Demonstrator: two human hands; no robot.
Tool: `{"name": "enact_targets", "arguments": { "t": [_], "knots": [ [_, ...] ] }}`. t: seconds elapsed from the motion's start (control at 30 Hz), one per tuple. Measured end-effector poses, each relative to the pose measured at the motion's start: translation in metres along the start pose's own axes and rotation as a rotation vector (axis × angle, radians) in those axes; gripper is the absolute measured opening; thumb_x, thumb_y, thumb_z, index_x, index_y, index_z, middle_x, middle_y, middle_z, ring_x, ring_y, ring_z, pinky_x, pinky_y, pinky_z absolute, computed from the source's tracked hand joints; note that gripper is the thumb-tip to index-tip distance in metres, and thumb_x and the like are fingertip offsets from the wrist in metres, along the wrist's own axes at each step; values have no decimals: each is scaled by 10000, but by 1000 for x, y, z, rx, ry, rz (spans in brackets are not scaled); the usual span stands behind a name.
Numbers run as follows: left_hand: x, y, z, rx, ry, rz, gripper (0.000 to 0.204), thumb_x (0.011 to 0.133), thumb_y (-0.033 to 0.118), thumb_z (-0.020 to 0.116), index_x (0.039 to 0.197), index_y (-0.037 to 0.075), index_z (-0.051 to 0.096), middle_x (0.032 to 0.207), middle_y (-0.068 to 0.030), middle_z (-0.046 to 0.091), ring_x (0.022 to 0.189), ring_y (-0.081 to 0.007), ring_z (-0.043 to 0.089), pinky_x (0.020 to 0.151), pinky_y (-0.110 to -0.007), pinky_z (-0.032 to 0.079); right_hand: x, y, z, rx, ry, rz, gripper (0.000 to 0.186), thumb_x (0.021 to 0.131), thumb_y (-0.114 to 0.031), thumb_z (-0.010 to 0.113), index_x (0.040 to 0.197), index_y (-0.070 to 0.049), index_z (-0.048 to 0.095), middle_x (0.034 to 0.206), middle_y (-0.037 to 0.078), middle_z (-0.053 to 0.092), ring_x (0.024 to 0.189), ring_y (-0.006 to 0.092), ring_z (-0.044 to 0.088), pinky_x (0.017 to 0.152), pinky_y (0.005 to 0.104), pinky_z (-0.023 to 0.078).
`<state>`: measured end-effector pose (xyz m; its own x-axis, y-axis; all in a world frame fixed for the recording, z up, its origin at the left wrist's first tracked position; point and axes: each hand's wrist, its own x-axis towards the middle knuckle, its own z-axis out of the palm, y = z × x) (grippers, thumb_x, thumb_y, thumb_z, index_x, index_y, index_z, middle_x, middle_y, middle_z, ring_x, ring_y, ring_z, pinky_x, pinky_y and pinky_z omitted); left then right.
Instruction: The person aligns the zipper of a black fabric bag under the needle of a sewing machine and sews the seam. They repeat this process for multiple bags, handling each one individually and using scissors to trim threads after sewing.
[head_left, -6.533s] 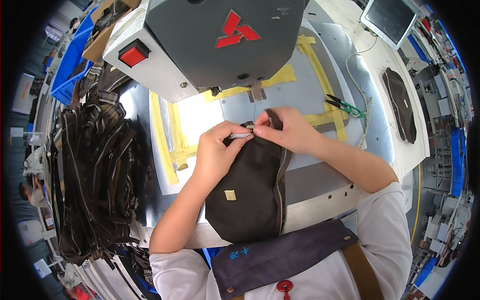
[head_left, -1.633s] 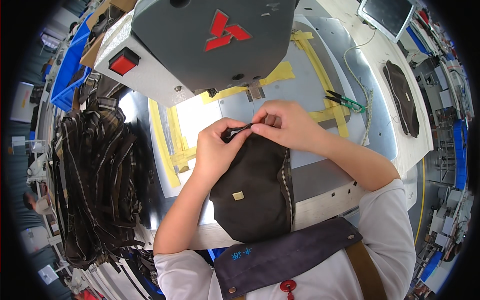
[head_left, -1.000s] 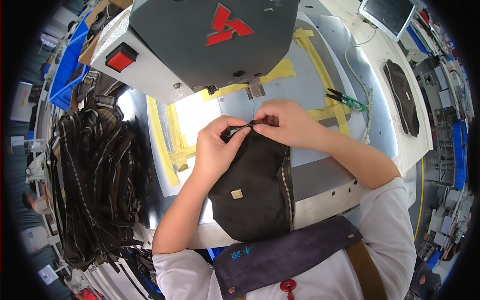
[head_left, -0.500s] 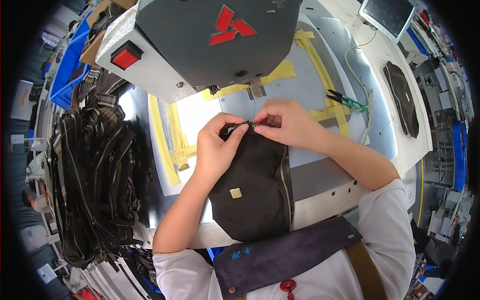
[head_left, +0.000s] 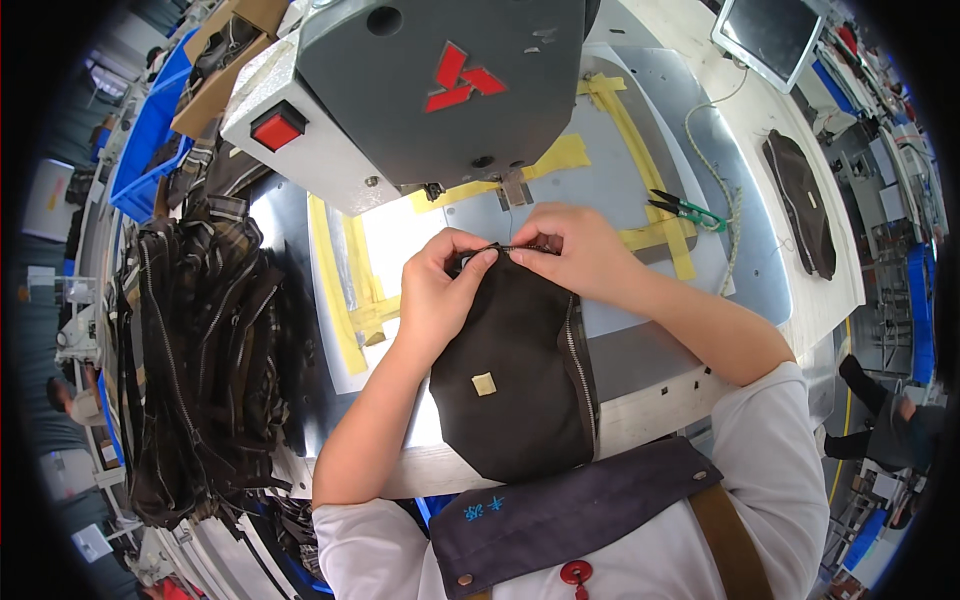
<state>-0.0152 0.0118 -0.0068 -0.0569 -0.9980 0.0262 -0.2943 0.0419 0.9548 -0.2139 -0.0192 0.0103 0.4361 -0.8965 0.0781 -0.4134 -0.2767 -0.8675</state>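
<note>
Between my two hands hangs a dark brown fabric piece (head_left: 520, 370) with a small pale sticker on it and a metal zipper (head_left: 580, 370) along its right side. My left hand (head_left: 442, 280) pinches its top edge between thumb and fingers. Close beside it, my right hand (head_left: 575, 250) pinches the same edge, where a short stretch of zipper teeth shows between the hands. The lower part of the piece lies over the table's front edge. Just beyond my fingers is the sewing machine's presser foot (head_left: 512, 190), with a thread running down from it.
The large grey sewing machine head (head_left: 450, 130) looms ahead. Yellow tape (head_left: 645, 150) marks the plate. Green-handled thread snips (head_left: 690, 210) lie at right, near another dark zippered piece (head_left: 800, 205). A heap of zippered fabric (head_left: 190, 370) is at left, below a blue bin (head_left: 150, 150).
The view has shifted slightly, and the fabric's lower part sits a little further right. Both hands keep their pinch on the top edge. A person now shows at the far right.
</note>
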Motion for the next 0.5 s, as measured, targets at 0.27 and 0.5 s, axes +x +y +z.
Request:
{"name": "enact_targets", "arguments": {
  "t": [0.27, 0.5],
  "knots": [
    [1, -6, 7, -78, 56, -8, 115, 847, 76, 709, 904, -8, 653, 793, -30, 659, 717, -79, 565, 680, -235, 472, -6, 15, 13, 146, 98, 22, 122, 823, -106, 708, 853, 4, 665, 802, 30, 612, 691, 101, 571, 624, 253, 450],
    [20, 5, 8, 91, 29, 70, 144, 836, 103, 714, 887, -18, 655, 802, -59, 672, 727, -107, 598, 673, -261, 478, 7, 23, -12, -1, 97, -6, 177, 823, -184, 736, 866, -16, 701, 828, 71, 655, 684, 158, 612, 638, 303, 480]
  ]
}}
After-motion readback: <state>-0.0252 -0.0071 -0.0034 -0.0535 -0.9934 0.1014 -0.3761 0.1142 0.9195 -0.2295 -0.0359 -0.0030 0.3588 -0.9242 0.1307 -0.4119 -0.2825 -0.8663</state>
